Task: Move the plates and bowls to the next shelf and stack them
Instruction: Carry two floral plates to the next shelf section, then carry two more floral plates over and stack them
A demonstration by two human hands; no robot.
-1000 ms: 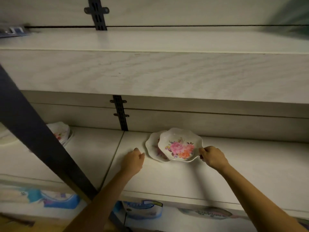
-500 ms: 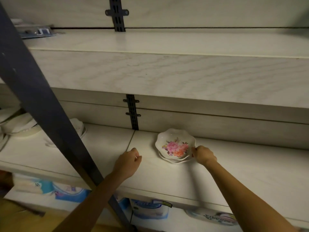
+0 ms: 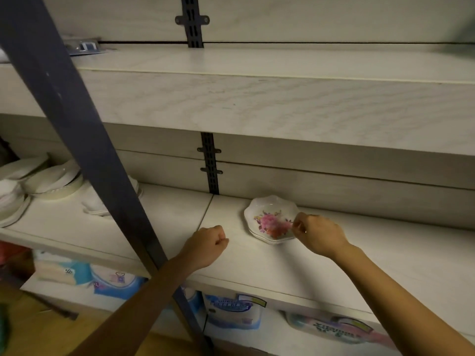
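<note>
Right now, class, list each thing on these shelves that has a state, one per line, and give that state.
floral dish: upright, nested on another dish beneath it.
lower dish: flat on the shelf, only its rim showing.
white bowls: stacked, on the left shelf section.
left hand: loosely closed, empty, on the shelf.
right hand: above the floral dish's right rim, fingers curled; grip unclear.

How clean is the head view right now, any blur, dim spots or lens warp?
Head view: dim, warm light overall; the right hand is motion-blurred, smearing over the floral bowl; the white dishes at far left are soft and shadowed; wide-angle warp slants the dark post.
</note>
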